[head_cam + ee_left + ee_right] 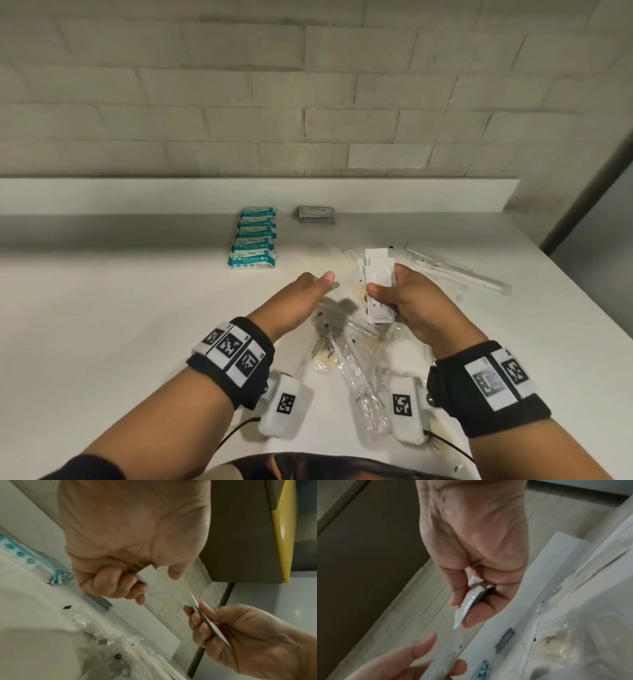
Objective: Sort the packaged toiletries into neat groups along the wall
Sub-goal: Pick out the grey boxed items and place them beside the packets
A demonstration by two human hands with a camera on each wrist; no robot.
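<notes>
My right hand (411, 301) grips a small stack of white sachets (378, 274) upright above the counter; the right wrist view shows thumb and fingers pinching that stack (471, 601). My left hand (315, 284) hovers just left of it with its thumb out. In the left wrist view its curled fingers (116, 582) hold a small white sachet (149, 572). Against the wall lie a row of teal wipes packs (253, 236) and a stack of grey sachets (315, 214). A loose pile of clear-wrapped items (346, 346) lies under both hands.
Long white wrapped sticks (455, 270) lie to the right of the hands. A white ledge (137, 195) runs along the brick wall. The counter's right edge (589, 308) drops off near a dark door frame. Bare counter (102, 308) stretches to the left.
</notes>
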